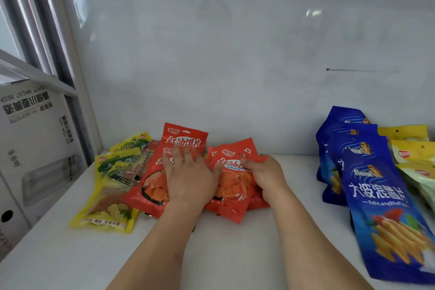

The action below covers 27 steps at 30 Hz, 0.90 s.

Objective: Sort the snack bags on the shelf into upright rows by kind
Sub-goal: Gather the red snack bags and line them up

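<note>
Several red snack bags lie in the middle of the white shelf (235,254). My left hand (188,176) rests flat, fingers spread, on the left red stack (183,139). My right hand (263,172) grips the right edge of the right red stack (231,186), fingers curled over its top. Yellow-green bags (106,205) lie overlapped at the left. Blue bags (381,195) lean in a row at the right, the nearest one lying almost flat. Behind them are yellow and pale green bags (412,150), partly cut off by the frame edge.
A white wall (235,54) closes the back of the shelf. A white cardboard box (35,148) stands beyond the shelf's left side, beside a metal upright (77,101). Bare shelf surface lies in front of the bags and between the red and blue groups.
</note>
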{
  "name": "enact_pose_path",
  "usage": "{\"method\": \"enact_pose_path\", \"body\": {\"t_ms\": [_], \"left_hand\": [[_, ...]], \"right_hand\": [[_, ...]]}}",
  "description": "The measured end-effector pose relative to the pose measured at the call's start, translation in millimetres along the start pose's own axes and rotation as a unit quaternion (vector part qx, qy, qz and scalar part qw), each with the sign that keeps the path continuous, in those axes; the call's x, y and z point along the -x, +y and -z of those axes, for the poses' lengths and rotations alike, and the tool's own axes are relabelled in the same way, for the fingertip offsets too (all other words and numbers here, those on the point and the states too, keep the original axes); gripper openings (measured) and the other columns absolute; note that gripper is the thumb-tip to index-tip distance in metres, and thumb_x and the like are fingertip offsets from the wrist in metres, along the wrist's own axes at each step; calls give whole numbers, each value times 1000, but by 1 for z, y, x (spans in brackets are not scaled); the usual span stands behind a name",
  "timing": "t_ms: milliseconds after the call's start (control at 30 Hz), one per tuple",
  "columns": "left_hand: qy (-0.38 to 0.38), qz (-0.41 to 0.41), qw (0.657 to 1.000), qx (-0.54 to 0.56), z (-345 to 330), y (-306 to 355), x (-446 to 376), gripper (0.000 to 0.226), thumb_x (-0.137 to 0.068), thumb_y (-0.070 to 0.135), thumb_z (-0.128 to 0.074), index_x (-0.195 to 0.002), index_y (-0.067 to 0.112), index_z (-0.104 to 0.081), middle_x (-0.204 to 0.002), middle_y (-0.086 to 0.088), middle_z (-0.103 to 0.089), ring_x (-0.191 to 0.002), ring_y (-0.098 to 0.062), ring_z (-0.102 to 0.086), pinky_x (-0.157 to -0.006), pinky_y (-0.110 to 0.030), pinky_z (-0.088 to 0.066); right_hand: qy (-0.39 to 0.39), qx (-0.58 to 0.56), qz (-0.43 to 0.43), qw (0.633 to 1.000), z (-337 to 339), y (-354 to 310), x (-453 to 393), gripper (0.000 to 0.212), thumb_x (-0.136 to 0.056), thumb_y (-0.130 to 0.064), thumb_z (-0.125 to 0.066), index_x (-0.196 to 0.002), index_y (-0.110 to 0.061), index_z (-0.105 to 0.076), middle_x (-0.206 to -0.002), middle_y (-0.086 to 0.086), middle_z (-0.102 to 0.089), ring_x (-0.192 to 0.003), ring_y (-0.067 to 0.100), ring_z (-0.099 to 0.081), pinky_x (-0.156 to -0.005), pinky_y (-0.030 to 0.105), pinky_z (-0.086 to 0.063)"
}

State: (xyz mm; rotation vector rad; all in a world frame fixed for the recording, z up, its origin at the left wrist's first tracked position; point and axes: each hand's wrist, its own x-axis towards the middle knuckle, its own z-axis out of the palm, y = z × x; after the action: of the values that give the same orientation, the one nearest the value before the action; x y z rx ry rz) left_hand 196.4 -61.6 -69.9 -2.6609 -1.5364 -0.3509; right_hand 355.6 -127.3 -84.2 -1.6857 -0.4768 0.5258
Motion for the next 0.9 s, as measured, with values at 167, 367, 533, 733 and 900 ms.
{"method": "enact_pose_path", "body": {"t_ms": [167, 367, 533, 733, 900], "left_hand": [[15, -46, 995, 84, 5, 14, 4, 86, -94, 74, -22, -147, 10, -45, -159, -10, -36, -153, -30, -12, -123, -45, -7], [32, -73, 985, 153, 1, 21, -5, 83, -88, 76, -37, -144, 15, -48, -153, -3, -44, -148, -24, -23, -121, -41, -22], [-72, -28, 994, 78, 3, 16, -5, 95, -80, 90, -22, -149, 28, -43, -161, -9, -31, -150, -35, -19, -120, -50, -13], [-28, -61, 969, 237, 10, 23, -5, 59, -89, 63, -57, -128, 19, -57, -134, -1, -57, -125, -20, -50, -102, -36, -44], [-34, -19, 942, 333, 13, 30, -4, 48, -85, 46, -74, -117, 23, -47, -112, 8, -61, -104, -20, -62, -79, -31, -47]], "right_hand": [[-63, -153, -70, 984, 16, -5, 4, 24, -80, -16, -81, -101, -7, -73, -91, 14, -78, -77, 31, -76, -72, 42, -61], [-113, -264, -122, 950, 33, -11, 3, 37, -82, -24, -80, -112, -6, -67, -97, 17, -77, -79, 32, -76, -64, 43, -61], [-173, -309, -160, 921, 34, -6, 5, 39, -89, -31, -71, -117, -3, -65, -103, 20, -75, -84, 35, -76, -67, 47, -62], [-206, -329, -168, 906, 32, -8, 3, 44, -91, -38, -67, -119, -4, -66, -107, 20, -75, -86, 34, -76, -71, 47, -61], [-214, -349, -161, 898, 35, -9, 3, 43, -93, -38, -64, -118, -4, -66, -109, 20, -74, -89, 35, -75, -82, 50, -56]]}}
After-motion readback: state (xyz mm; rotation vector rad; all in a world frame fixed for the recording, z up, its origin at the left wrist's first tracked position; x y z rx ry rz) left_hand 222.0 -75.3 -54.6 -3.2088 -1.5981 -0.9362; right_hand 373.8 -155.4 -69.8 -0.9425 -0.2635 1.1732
